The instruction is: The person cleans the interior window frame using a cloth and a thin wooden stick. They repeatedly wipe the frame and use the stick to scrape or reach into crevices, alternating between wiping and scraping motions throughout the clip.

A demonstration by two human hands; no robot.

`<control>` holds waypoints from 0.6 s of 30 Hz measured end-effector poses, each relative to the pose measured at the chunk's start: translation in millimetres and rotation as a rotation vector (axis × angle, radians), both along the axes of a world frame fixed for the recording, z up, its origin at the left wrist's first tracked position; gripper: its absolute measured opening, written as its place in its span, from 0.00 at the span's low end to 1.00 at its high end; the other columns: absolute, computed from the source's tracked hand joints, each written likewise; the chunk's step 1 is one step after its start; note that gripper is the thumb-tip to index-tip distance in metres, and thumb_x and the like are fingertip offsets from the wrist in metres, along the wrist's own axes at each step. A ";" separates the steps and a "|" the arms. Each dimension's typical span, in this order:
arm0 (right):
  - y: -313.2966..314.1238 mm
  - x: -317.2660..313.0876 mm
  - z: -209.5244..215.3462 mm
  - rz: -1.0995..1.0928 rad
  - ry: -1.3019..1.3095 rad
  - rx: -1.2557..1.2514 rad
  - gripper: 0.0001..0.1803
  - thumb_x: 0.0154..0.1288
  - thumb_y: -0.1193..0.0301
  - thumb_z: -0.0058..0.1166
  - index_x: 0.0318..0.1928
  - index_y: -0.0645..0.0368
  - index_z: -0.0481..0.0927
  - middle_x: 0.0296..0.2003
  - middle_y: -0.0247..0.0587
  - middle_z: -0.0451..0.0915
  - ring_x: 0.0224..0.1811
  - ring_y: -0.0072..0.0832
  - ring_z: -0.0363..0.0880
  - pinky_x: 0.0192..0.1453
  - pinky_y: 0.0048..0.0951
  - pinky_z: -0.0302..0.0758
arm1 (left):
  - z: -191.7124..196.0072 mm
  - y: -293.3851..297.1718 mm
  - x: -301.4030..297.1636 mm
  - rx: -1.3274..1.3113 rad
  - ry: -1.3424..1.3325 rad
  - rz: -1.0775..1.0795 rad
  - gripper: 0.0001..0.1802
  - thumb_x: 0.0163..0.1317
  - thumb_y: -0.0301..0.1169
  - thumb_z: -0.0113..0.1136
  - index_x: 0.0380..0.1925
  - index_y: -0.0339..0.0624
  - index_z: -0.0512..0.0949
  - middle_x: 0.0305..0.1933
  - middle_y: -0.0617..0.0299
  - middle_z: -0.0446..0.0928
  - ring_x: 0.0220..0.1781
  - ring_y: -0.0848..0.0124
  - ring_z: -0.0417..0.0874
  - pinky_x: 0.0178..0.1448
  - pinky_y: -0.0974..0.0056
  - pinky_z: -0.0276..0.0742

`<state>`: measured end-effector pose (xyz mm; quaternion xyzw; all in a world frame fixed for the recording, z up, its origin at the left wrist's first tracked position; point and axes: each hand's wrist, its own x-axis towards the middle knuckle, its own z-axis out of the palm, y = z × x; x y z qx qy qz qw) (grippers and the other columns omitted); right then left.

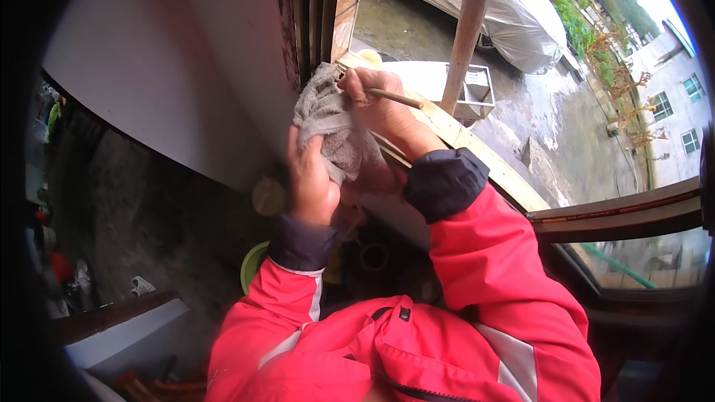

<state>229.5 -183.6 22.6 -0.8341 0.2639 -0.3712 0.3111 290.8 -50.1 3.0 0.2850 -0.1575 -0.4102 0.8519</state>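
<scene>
A grey cloth (335, 126) is bunched up against the corner where the window frame (304, 22) meets the sill (514, 175). My left hand (311, 182) grips the lower left side of this cloth, its fingers pressed into the folds. Above and to the right, my right hand (387, 112) is closed round a thin wooden stick (396, 97). One end of the stick points right; the other end goes toward the cloth and is hidden behind my fingers.
A wooden post (469, 30) stands outside the window, near a white metal-framed stand (475, 91). Beyond it, a vehicle under a grey cover (514, 15) is parked on wet ground. A white wall panel (164, 59) rises at left. Below my left forearm is a green basin (253, 266).
</scene>
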 end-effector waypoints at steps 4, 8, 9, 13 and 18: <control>24.3 -65.3 20.9 -0.048 0.104 0.231 0.18 0.73 0.64 0.45 0.32 0.64 0.80 0.22 0.33 0.77 0.26 0.18 0.70 0.31 0.25 0.70 | 2.5 12.1 -31.0 0.078 0.126 -0.077 0.19 0.67 0.22 0.44 0.58 0.37 0.67 0.57 0.53 0.73 0.57 0.63 0.77 0.61 0.59 0.73; 54.6 -152.6 31.5 -0.179 0.156 0.242 0.21 0.74 0.61 0.42 0.31 0.64 0.80 0.24 0.37 0.80 0.26 0.17 0.75 0.31 0.22 0.72 | 0.6 30.8 -79.5 0.064 0.199 -0.510 0.20 0.67 0.21 0.43 0.59 0.38 0.67 0.56 0.55 0.74 0.56 0.65 0.77 0.60 0.61 0.74; 56.8 -169.9 32.5 -0.226 0.083 0.369 0.21 0.74 0.61 0.42 0.33 0.65 0.80 0.26 0.39 0.81 0.27 0.20 0.78 0.33 0.23 0.75 | 3.4 33.6 -84.0 0.075 0.189 -0.567 0.19 0.68 0.22 0.43 0.59 0.37 0.67 0.56 0.56 0.74 0.56 0.66 0.77 0.59 0.62 0.74; 70.9 -169.6 37.3 -0.254 -0.334 0.634 0.21 0.75 0.60 0.39 0.41 0.68 0.76 0.35 0.52 0.83 0.37 0.35 0.85 0.44 0.29 0.81 | 25.8 37.2 -75.8 -0.093 0.215 -0.542 0.19 0.68 0.24 0.43 0.59 0.39 0.67 0.56 0.57 0.74 0.56 0.66 0.77 0.61 0.61 0.73; 50.2 -86.8 32.8 -0.127 -0.448 0.462 0.19 0.74 0.63 0.42 0.41 0.69 0.79 0.36 0.48 0.83 0.36 0.27 0.83 0.45 0.25 0.79 | 38.6 23.3 -38.9 -0.062 0.089 -0.207 0.17 0.68 0.30 0.47 0.55 0.40 0.70 0.55 0.58 0.74 0.56 0.65 0.76 0.62 0.58 0.71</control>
